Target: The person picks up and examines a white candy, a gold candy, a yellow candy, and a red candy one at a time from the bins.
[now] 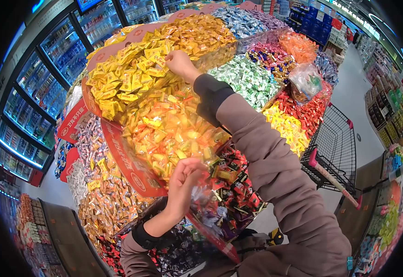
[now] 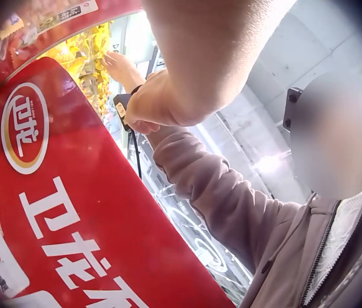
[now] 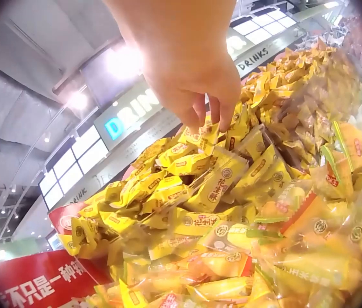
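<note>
My right hand (image 1: pixel 181 64) reaches to the far heap of yellow snack packets (image 1: pixel 123 83). In the right wrist view its thumb and fingers pinch a small yellow packet (image 3: pixel 201 136) at the top of the pile. Nearer me, my left hand (image 1: pixel 185 182) is raised with curled fingers over the bin's front edge. It grips a clear plastic bag (image 1: pixel 203 203), whose hazy film hangs over the dark-wrapped sweets. Between the hands lie orange and yellow clear-wrapped packets (image 1: pixel 173 129). In the left wrist view, the left hand's fingertips are largely hidden behind its own wrist.
A red printed divider (image 1: pixel 125 159) borders the bins on the left. Green-white sweets (image 1: pixel 247 76) and red-and-black sweets (image 1: pixel 238 180) fill neighbouring bins. A filled clear bag (image 1: pixel 305 83) lies on the right-hand heaps. Beside the display stands a shopping cart (image 1: pixel 335 143); drink fridges (image 1: pixel 63 51) line the left.
</note>
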Tool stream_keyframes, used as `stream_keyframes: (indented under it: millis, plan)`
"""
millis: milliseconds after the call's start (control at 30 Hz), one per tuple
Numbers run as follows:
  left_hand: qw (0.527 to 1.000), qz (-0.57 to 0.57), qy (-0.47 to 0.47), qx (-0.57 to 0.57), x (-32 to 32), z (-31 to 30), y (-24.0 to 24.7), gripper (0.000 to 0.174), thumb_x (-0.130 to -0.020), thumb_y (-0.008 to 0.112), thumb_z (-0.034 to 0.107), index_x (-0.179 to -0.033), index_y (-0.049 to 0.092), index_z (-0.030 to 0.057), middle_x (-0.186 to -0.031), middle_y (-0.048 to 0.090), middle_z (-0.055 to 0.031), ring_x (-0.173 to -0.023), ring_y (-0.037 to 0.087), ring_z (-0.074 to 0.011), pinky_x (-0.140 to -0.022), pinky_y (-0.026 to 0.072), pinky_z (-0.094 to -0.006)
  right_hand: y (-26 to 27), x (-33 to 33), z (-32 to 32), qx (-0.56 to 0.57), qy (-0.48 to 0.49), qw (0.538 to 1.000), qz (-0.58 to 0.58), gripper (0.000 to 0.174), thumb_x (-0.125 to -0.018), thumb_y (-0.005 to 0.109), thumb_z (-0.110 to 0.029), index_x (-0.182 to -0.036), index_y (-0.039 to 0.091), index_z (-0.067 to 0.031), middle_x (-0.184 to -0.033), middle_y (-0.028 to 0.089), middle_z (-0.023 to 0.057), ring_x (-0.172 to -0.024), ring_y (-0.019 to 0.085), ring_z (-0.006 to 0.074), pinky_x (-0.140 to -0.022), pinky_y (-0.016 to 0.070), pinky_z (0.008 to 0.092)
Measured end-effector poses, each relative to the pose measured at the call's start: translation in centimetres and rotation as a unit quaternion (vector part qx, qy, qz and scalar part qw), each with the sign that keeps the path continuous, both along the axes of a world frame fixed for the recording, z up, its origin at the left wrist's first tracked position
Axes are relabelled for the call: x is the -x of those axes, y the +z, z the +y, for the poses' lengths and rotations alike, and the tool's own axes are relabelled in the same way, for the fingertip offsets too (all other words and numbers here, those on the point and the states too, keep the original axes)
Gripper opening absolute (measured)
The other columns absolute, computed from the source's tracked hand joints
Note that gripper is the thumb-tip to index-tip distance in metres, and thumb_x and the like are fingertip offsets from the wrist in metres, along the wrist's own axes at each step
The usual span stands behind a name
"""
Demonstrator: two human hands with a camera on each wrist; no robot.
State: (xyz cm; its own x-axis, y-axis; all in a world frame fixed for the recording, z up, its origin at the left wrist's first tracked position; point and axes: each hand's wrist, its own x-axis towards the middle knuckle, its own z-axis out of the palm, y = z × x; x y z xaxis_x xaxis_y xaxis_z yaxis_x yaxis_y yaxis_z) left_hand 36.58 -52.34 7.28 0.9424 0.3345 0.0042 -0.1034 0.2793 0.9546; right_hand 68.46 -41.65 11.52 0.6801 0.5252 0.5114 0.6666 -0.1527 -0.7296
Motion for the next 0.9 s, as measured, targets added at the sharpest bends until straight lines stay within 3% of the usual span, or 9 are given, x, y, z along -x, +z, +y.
stream_keyframes:
  millis: [233,333,400,567,667,700,800,900]
  plan:
    - [1.0,0.018,-0.008,0.009,0.0,-0.2,0.6,0.018,-0.085,0.043,0.003,-0.103,0.045,0.0029,-0.092,0.055,-0.0049,-0.089,0.052,-0.0116,-0.079,0.042,-0.0263,1.6,0.7,-1.7,0.04,0.035,0.997,0.064,0.019,-0.072,0.054,-0.01,-0.083,0.066,0.001,-0.086,0.062,0.0213,-0.081,0.059,0.0331,-0.073,0.0474,0.0371]
    - [1.0,0.007,-0.006,0.011,0.4,-0.5,0.6,0.018,-0.086,0.045,0.006,-0.104,0.045,0.0032,-0.092,0.055,-0.0048,-0.088,0.052,-0.0113,-0.079,0.0419,-0.0261,2.4,0.9,-2.1,0.142,0.058,0.988,0.032,0.022,-0.072,0.053,-0.011,-0.085,0.065,0.0023,-0.087,0.062,0.022,-0.084,0.059,0.0328,-0.074,0.0471,0.0367]
    - [1.0,-0.001,0.0,0.012,1.5,-0.7,0.9,0.019,-0.086,0.048,0.009,-0.104,0.045,0.0039,-0.092,0.056,-0.0046,-0.088,0.053,-0.0114,-0.079,0.0414,-0.026,2.9,2.0,-3.6,0.0,0.028,0.998,0.049,0.027,-0.071,0.053,-0.011,-0.091,0.063,0.0035,-0.093,0.06,0.0243,-0.087,0.059,0.0332,-0.077,0.0459,0.0367]
    - [0.999,0.008,0.033,-0.011,4.5,-0.5,0.8,0.022,-0.085,0.052,0.015,-0.104,0.046,0.0049,-0.091,0.055,-0.0027,-0.088,0.052,-0.0108,-0.077,0.0409,-0.0248,4.4,4.3,-6.0,-0.152,0.02,0.986,0.069,0.024,-0.074,0.051,-0.01,-0.092,0.059,0.0035,-0.091,0.059,0.0212,-0.086,0.057,0.0321,-0.076,0.0441,0.0372]
    - [0.999,0.001,0.034,-0.018,6.1,-0.7,0.5,0.022,-0.085,0.052,0.017,-0.103,0.047,0.0049,-0.089,0.055,-0.0024,-0.087,0.052,-0.0112,-0.076,0.0416,-0.0248,5.1,6.2,-8.5,-0.183,0.041,0.978,0.095,0.02,-0.076,0.051,-0.011,-0.089,0.057,0.0028,-0.086,0.059,0.018,-0.084,0.056,0.0315,-0.074,0.0434,0.0371]
    - [0.999,0.003,0.031,-0.021,6.5,-0.9,0.6,0.021,-0.085,0.052,0.016,-0.103,0.047,0.005,-0.089,0.055,-0.0026,-0.087,0.053,-0.0112,-0.076,0.0417,-0.0247,4.9,6.5,-8.8,-0.194,0.012,0.98,0.05,0.019,-0.075,0.053,-0.012,-0.088,0.057,0.0018,-0.084,0.06,0.0163,-0.081,0.057,0.0281,-0.072,0.0443,0.0357]
    - [0.999,0.009,0.038,-0.03,8.1,-1.1,0.8,0.02,-0.085,0.051,0.016,-0.103,0.047,0.0053,-0.089,0.055,-0.0031,-0.086,0.053,-0.0112,-0.076,0.042,-0.0247,4.9,8.0,-10.7,-0.211,0.022,0.974,0.085,0.02,-0.075,0.055,-0.013,-0.087,0.058,0.0015,-0.083,0.06,0.0142,-0.078,0.058,0.0245,-0.069,0.0452,0.0338]
    - [0.999,0.016,0.031,-0.032,9.3,-1.5,0.8,0.02,-0.085,0.05,0.013,-0.103,0.046,0.0056,-0.089,0.055,-0.0037,-0.087,0.053,-0.0113,-0.076,0.0422,-0.0249,4.8,8.6,-12.3,-0.182,0.003,0.981,0.062,0.02,-0.074,0.056,-0.013,-0.087,0.059,0.0007,-0.081,0.061,0.0126,-0.076,0.059,0.0228,-0.067,0.0459,0.0324]
